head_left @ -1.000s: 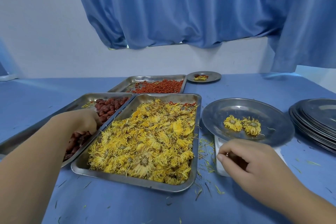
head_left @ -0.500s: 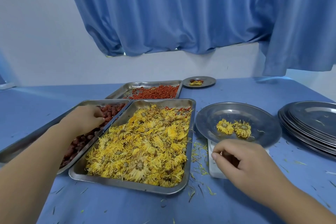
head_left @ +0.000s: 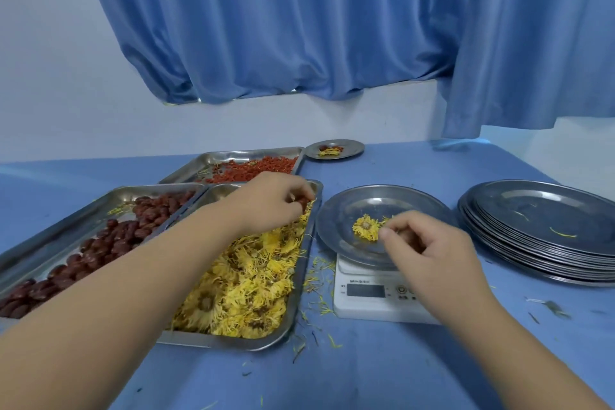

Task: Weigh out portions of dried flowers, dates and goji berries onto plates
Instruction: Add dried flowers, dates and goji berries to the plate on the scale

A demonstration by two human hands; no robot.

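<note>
Centre frame, the left hand [head_left: 276, 201] pinches a date [head_left: 301, 203] over the flower tray [head_left: 229, 341]. The right hand [head_left: 429, 248] curls above the plate [head_left: 336, 210] on the scale [head_left: 366, 304]; I cannot tell whether it holds anything.

**Passage: near edge open**

Date tray [head_left: 66, 226], goji tray [head_left: 239, 154] and flower tray [head_left: 297, 303] sit rim to rim across the table's [head_left: 366, 376] left half. Scale [head_left: 366, 308] just right of flower tray, narrow petal-littered slot between. Plate stack [head_left: 549, 230] lines right edge. Bare cloth along near edge.
</note>
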